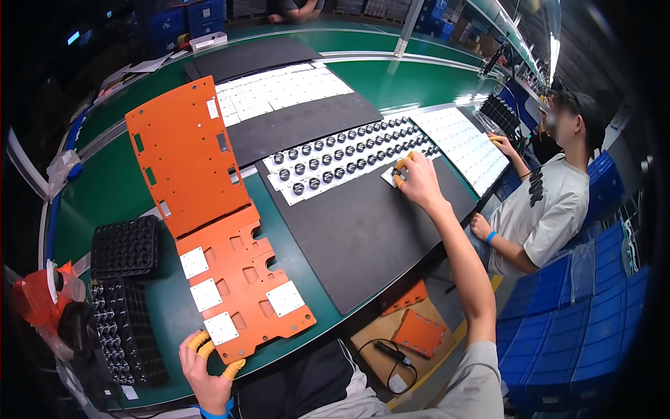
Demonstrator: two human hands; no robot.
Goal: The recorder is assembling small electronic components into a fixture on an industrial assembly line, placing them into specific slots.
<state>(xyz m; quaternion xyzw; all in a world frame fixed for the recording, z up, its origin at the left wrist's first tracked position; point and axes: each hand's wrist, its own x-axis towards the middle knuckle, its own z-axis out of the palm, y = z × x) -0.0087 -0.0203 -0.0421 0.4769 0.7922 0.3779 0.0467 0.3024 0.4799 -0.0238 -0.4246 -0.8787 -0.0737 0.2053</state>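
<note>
My left hand (208,370), in yellow finger cots, grips the near left corner of an open orange hinged fixture (246,293), thumb on the front edge and fingers on the side. Several square white plates (285,299) lie in its lower half, and its orange lid (183,157) is swung up and back. My right hand (421,183) reaches far over the black mat (363,223). Its cot-covered fingers are closed on a small white board with a black round part (391,178), at the near edge of rows of similar boards (314,183). My fingers partly cover that piece.
Black moulded trays (125,246) and a tray with dark parts (120,335) stand at left. White panels (283,91) lie behind; another (460,146) lies at right beside a seated co-worker (551,188). Blue bins (579,314) are at right. Orange plates (420,332) lie below the table edge.
</note>
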